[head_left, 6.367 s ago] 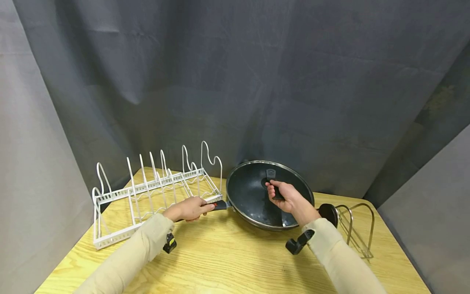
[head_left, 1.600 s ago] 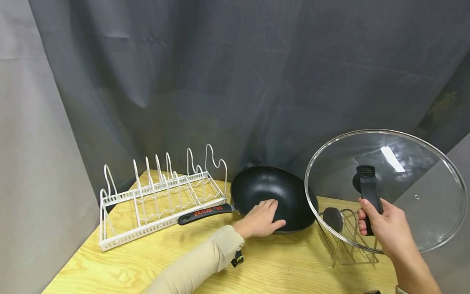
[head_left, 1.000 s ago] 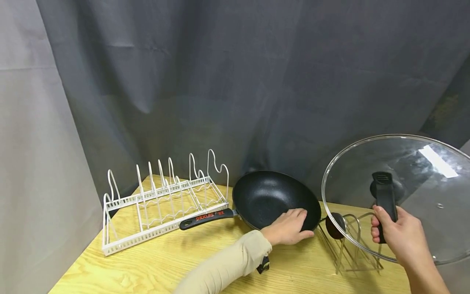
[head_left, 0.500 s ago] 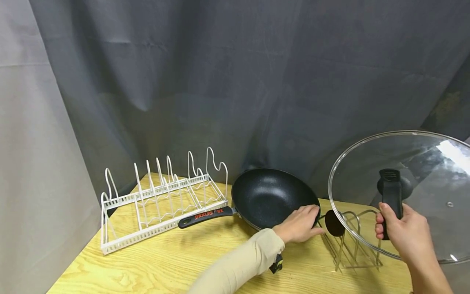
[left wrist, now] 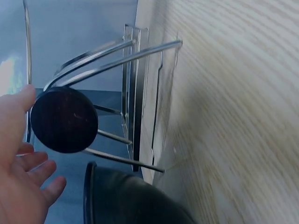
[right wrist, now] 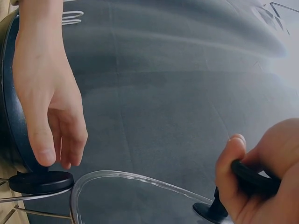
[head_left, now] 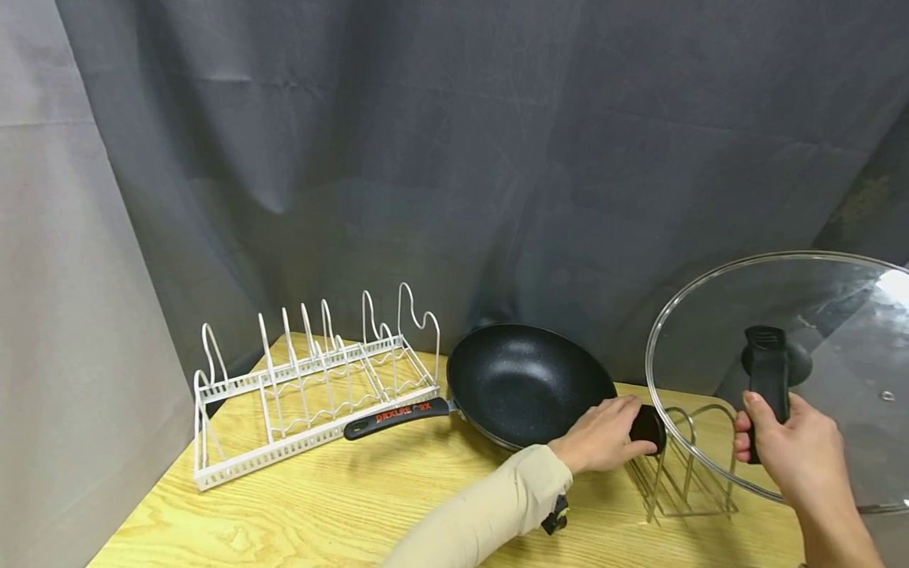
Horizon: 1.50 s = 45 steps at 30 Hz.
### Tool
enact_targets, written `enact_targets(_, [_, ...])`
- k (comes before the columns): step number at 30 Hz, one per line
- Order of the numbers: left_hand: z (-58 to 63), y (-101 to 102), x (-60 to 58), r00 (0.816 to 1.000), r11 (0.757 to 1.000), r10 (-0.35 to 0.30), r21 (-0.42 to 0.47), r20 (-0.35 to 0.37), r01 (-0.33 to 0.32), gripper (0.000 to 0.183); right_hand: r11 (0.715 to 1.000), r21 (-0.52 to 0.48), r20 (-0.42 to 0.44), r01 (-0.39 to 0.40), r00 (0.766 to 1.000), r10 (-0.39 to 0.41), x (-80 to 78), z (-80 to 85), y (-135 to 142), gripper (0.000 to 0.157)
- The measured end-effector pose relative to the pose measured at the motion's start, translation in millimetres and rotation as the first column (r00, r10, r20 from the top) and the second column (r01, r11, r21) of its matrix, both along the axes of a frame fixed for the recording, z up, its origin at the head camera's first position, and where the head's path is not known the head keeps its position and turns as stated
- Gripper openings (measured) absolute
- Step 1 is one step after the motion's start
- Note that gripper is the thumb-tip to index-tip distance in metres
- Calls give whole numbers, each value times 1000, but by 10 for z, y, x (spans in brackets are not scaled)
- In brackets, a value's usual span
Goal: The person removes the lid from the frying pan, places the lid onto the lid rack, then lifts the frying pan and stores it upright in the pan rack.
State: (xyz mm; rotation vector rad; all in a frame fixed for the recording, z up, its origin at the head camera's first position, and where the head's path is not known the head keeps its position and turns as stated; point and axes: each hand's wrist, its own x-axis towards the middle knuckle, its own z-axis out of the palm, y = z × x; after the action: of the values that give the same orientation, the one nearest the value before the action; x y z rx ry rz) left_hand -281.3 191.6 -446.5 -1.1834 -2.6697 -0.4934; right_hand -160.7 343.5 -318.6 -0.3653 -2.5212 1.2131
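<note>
My right hand (head_left: 798, 446) grips the black handle (head_left: 768, 379) of a large glass lid (head_left: 703, 339), holding it up and tilted at the right; the lid's right side runs out of the head view. My left hand (head_left: 600, 434) reaches across the right edge of a black wok (head_left: 525, 379) toward a dark round disc (left wrist: 64, 119) at the end of a metal wire rack (head_left: 692, 493). In the left wrist view the thumb lies at the disc's edge while the fingers are spread below it; whether they touch cannot be told. The wok's handle (head_left: 398, 418) points left.
A white wire rack (head_left: 305, 430) with upright dividers stands on the left of the wooden table (head_left: 298, 517), close to the wok handle. Dark grey cloth (head_left: 426, 158) hangs behind the table. The raised lid partly overlaps the metal rack in the head view.
Since the earliest frame, my right hand has lifted the lid off the wok and carried it right. My left hand has let go of the wok handle and moved right over the wok to the disc.
</note>
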Motion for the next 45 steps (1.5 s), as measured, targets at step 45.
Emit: enact_targets(45, [-24,125,99,995,993,100,65,28,-101,52,939,335,117,-80,992,43,79,-140,43,45])
